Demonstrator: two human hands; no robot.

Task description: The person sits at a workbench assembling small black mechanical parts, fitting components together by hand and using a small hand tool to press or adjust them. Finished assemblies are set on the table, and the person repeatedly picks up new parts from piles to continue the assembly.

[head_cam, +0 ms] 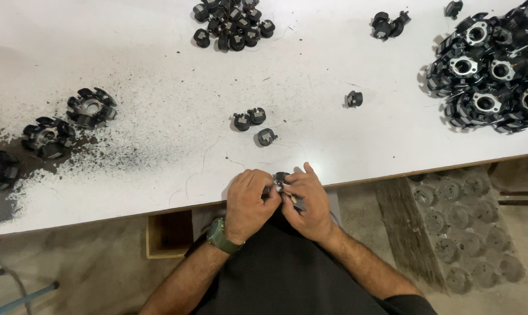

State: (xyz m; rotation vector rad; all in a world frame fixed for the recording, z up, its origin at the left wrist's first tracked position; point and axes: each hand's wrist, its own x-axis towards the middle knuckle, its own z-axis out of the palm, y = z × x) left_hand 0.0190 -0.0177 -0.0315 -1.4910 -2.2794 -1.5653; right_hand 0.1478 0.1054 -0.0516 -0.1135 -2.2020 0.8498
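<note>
I pinch a small black coil bobbin (280, 178) between left hand (249, 201) and right hand (308, 204); it looks light, rigid, best held by its plastic flanges.

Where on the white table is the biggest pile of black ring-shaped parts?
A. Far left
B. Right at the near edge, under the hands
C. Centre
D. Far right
D: the large heap of ring-shaped parts fills the table's far right, while only three rings lie left.
</note>
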